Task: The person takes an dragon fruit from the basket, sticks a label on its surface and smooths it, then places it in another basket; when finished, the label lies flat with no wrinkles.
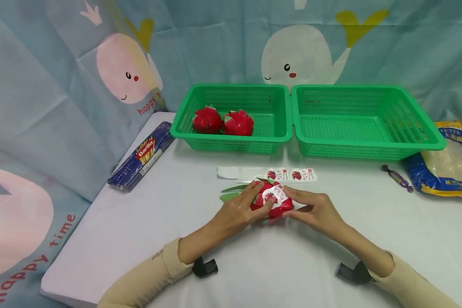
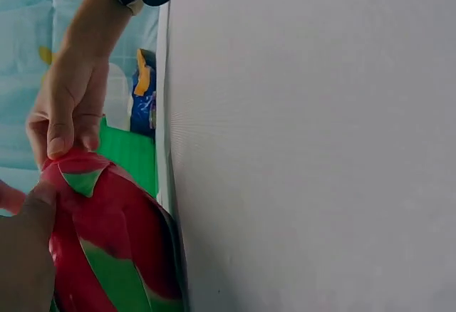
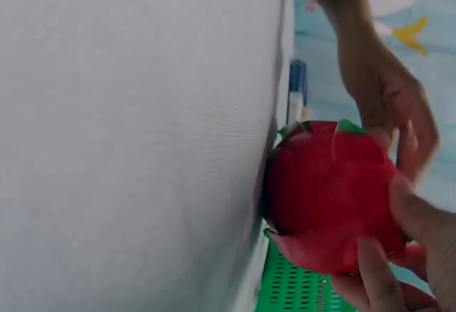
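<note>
A red dragon fruit (image 1: 256, 201) with green leaf tips lies on the white table between the two hands. A white sticker (image 1: 278, 196) printed with a dragon fruit is on its upper side. My left hand (image 1: 235, 211) grips the fruit from the left, its thumb on the sticker. From the right, my right hand (image 1: 316, 208) holds the fruit between thumb and fingers, the index fingertip at the sticker's edge. The right wrist view has the red fruit (image 3: 328, 191) with the right fingers (image 3: 377, 273) round its end. Just behind the fruit lies a sticker strip (image 1: 250, 174) bearing two more stickers.
Two green baskets stand side by side at the back; the left basket (image 1: 231, 143) holds two dragon fruits (image 1: 238, 123), and the right basket (image 1: 354, 147) stands beside it. A blue spaghetti pack (image 1: 140, 158) lies left. On the right are a wrapped candy (image 1: 397, 177) and a blue-yellow bag (image 1: 446, 164).
</note>
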The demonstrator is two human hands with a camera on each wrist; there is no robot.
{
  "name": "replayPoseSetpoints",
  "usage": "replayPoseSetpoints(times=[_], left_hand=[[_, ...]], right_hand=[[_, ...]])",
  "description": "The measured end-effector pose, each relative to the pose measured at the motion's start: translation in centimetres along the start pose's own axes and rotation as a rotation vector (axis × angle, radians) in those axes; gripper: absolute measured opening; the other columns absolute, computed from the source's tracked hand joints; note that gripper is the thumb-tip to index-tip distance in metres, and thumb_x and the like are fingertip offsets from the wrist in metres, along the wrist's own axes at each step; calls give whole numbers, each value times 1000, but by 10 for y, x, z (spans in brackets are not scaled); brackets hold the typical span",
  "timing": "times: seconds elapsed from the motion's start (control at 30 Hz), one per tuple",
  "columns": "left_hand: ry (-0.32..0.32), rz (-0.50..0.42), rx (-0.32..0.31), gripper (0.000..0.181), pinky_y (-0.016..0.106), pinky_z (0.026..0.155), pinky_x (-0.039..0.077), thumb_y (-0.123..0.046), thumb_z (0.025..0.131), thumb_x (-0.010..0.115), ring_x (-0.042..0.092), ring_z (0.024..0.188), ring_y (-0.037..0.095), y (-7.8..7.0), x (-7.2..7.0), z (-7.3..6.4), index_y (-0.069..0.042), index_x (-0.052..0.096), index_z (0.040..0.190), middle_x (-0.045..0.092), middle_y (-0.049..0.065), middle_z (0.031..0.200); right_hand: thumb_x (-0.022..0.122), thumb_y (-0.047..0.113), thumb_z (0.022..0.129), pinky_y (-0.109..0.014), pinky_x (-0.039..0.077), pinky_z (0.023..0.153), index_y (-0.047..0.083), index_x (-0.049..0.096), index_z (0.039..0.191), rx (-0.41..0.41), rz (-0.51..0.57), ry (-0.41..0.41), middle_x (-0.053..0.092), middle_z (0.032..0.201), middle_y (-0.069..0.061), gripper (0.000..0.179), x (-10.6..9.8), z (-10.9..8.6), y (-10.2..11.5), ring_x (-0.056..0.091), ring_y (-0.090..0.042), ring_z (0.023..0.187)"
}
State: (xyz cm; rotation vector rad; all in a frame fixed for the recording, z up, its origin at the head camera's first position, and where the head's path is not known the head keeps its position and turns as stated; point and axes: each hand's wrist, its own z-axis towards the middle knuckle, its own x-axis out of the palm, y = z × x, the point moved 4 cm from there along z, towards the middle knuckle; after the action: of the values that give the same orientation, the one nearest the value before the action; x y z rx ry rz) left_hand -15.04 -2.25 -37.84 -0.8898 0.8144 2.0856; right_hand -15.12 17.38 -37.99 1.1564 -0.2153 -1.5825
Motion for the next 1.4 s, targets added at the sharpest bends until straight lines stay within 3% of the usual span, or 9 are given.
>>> replayPoseSetpoints(times=[0.2, 0.33, 0.43, 0.53, 0.83, 0.97, 1.1, 1.23, 1.4], left_hand=[[15, -39, -47, 50, 29, 69, 56, -38, 80, 68, 54, 115, 27, 4, 1, 3, -20, 55, 125, 52, 13, 123], [25, -66, -79, 61, 30, 74, 56, -46, 77, 66, 55, 113, 24, 6, 2, 5, -9, 54, 123, 55, 9, 122], [50, -84, -91, 61, 28, 76, 55, -49, 78, 65, 53, 112, 21, 7, 4, 5, -9, 54, 123, 54, 7, 121], [85, -88, -116, 61, 27, 70, 56, -52, 78, 62, 52, 110, 18, 8, 4, 5, -15, 53, 126, 52, 3, 122], [82, -101, -131, 57, 25, 70, 55, -54, 77, 64, 52, 107, 17, 9, 2, 3, -19, 56, 122, 52, 2, 120], [33, -212, -130, 52, 24, 76, 54, -49, 74, 70, 53, 110, 16, 13, -1, 3, -13, 56, 109, 54, 4, 119], [-4, -472, -172, 47, 22, 81, 52, -37, 75, 74, 56, 105, 11, 28, -5, 5, -10, 56, 109, 57, 2, 113], [-37, -812, -392, 31, 23, 78, 54, -18, 82, 69, 62, 96, 14, 57, -1, 7, -2, 62, 107, 64, 9, 104], [-58, -1306, -958, 34, 28, 81, 53, -16, 90, 58, 67, 92, 12, 113, 29, 1, 6, 59, 116, 67, 18, 106]], right_hand=[[81, 18, 67, -10, 49, 75, 7, 65, 115, -219, -191, -27, 65, 110, -12, 52, 0, 3, 6, 64, -17, 100], [81, 23, 68, -18, 53, 70, 7, 58, 124, -147, -198, 73, 54, 103, -3, 63, 3, 8, 1, 57, -12, 96], [84, 18, 64, -20, 54, 68, 2, 56, 125, -81, -163, 113, 52, 98, 1, 69, 4, 9, -3, 56, -9, 91], [83, 24, 65, -14, 50, 66, 1, 58, 122, -114, -191, 106, 52, 93, 3, 67, 2, 9, -3, 56, -7, 80], [51, 53, 87, -12, 25, 40, 9, 71, 97, -550, -582, -45, 47, 72, 5, 49, -3, 10, 20, 30, -1, 46], [56, 47, 88, -12, 31, 43, 13, 73, 88, -606, -494, -52, 50, 72, 6, 38, -4, 16, 27, 37, -2, 50], [64, 46, 82, -12, 37, 52, 12, 73, 93, -458, -337, -24, 53, 82, 3, 37, -4, 28, 25, 47, -5, 70], [68, 52, 76, -21, 46, 65, 10, 67, 111, -230, -364, 61, 56, 101, -1, 54, 1, 39, 22, 53, -10, 91], [70, 53, 71, -45, 49, 84, 13, 49, 133, 60, -432, 387, 53, 129, -6, 76, 23, 58, 24, 51, -23, 117]])
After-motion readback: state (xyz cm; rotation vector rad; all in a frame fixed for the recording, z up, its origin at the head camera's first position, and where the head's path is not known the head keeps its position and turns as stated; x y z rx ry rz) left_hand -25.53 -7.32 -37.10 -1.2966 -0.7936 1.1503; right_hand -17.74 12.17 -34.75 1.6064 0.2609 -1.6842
